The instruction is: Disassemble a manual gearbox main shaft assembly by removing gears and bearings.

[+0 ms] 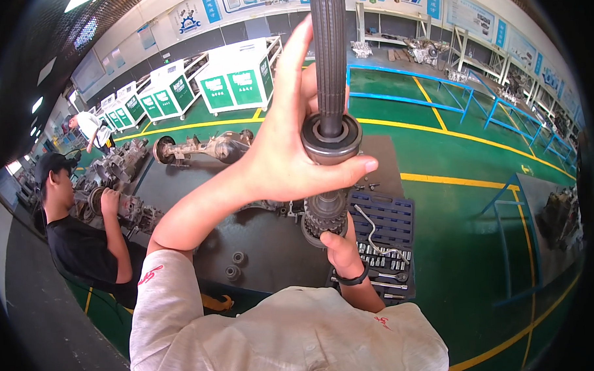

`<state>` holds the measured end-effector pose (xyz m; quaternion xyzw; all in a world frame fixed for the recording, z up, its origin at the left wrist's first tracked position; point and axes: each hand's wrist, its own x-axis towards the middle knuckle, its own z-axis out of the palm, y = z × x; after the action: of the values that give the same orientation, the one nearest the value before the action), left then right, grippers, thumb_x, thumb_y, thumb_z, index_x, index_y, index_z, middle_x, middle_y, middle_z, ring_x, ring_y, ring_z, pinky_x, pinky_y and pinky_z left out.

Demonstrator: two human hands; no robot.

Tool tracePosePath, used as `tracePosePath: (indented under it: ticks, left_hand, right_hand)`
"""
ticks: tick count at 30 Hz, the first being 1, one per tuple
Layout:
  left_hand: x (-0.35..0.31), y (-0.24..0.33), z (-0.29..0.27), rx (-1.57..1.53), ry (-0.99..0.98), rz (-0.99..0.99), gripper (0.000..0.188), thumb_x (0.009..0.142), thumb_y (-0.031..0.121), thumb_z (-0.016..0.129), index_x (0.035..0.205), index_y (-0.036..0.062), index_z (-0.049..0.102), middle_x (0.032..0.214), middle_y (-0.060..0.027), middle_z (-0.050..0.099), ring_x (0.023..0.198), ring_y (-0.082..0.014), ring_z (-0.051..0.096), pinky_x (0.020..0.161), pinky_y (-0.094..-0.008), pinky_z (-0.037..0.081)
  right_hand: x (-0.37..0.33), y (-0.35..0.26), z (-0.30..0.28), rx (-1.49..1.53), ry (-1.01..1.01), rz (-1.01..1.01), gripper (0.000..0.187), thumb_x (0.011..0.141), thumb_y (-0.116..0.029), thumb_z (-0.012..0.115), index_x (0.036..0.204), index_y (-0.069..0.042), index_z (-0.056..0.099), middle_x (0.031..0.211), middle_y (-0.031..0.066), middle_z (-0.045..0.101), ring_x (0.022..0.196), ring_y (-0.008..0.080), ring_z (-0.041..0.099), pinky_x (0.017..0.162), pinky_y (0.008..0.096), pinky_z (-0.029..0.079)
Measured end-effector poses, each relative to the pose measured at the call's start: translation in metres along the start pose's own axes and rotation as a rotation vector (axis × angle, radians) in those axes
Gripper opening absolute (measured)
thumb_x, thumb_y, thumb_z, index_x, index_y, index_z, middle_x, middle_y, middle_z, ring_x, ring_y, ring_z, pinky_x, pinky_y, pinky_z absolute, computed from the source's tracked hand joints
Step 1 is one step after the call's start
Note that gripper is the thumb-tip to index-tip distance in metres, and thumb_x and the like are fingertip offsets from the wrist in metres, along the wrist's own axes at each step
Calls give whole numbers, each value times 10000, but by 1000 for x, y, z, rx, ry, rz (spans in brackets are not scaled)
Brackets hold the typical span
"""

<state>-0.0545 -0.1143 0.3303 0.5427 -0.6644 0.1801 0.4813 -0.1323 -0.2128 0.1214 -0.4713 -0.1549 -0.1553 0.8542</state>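
A dark splined transmission shaft [330, 53] stands nearly upright close in front of me, its top running out of the upper edge. Around its middle sits a ball bearing [332, 150]. My left hand [279, 150] is wrapped round the bearing from the left, thumb across its near side, index finger stretched up beside the splines. Lower on the shaft are toothed gears [327, 217]. My right hand [344, 252], with a dark band at the wrist, grips the shaft at these gears, its thumb in front. Most of its fingers are hidden behind the gears.
Beneath the shaft is a dark grey table [274, 268] with two small round metal parts [233, 273] and an open socket set [383, 225]. An axle housing [211, 149] lies at the far side. A person in black [82, 226] handles a gearbox [138, 214] on the left.
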Motion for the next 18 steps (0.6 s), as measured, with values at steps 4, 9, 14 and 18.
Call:
tracePosePath:
  ticks: [4,9,14,18]
  left_hand:
    - [-7,14,-3,14,-21,-118,1195,713,9,781,1554,103,-62,1046,-52,486,855,-108,534,766,-264,478]
    - [-8,21,-6,-156,-52,-295,1090,691,21,744,1546,10,69,997,-78,582,762,-89,541,724,-238,435]
    - [8,23,-18,-184,84,-211,1040,686,-8,726,1537,13,128,913,-65,606,765,-99,554,733,-254,444]
    - [26,22,-19,-256,93,-52,941,670,-79,746,1470,81,276,880,-27,577,802,-88,554,727,-258,467]
  right_hand:
    - [-4,5,3,-11,14,6,842,685,-392,813,1330,9,447,1211,74,573,1114,167,544,998,321,399]
    - [-5,10,7,-8,25,-3,889,682,-416,817,1350,19,422,1229,77,563,1128,168,545,1002,323,405]
    - [-1,18,6,-25,17,40,908,670,-434,824,1346,20,423,1211,78,579,1114,165,554,1007,315,407]
    - [-10,23,6,7,41,52,906,669,-434,823,1345,18,424,1206,78,585,1109,164,558,1009,310,407]
